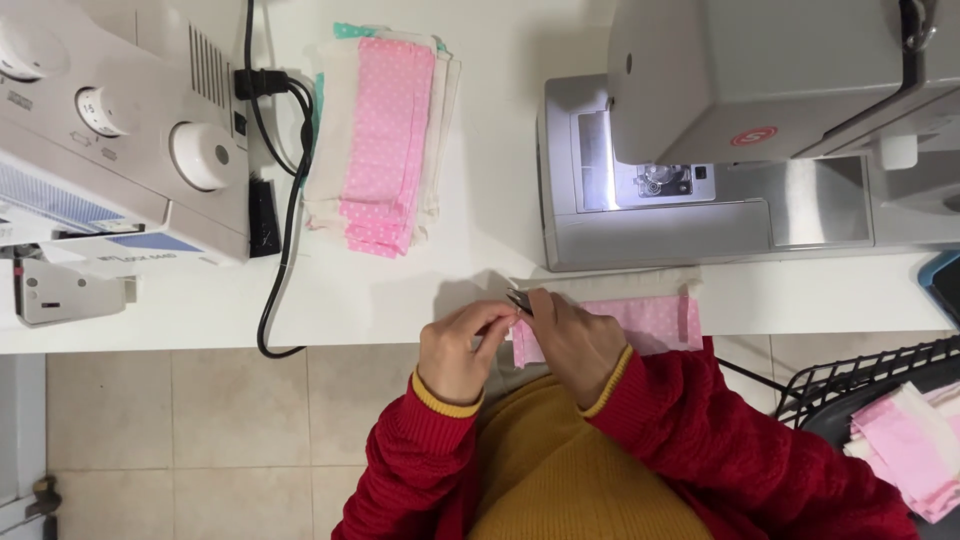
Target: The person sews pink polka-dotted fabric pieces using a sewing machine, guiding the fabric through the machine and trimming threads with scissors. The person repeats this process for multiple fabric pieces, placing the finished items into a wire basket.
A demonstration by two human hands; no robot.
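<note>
Both hands, left hand [462, 345] and right hand [575, 340], pinch pink fabric [655, 322] (more fills the wire basket [850, 385]).

A white-topped table [500, 200] fills the upper frame. On it, a white overlock machine [110, 140] sits upper left, a stack of pink dotted fabric pieces [385, 140] upper centre, a grey sewing machine [740, 150] upper right. A black wire basket [850, 385] holding folded pink cloth pieces [905, 440] stands lower right.
</note>
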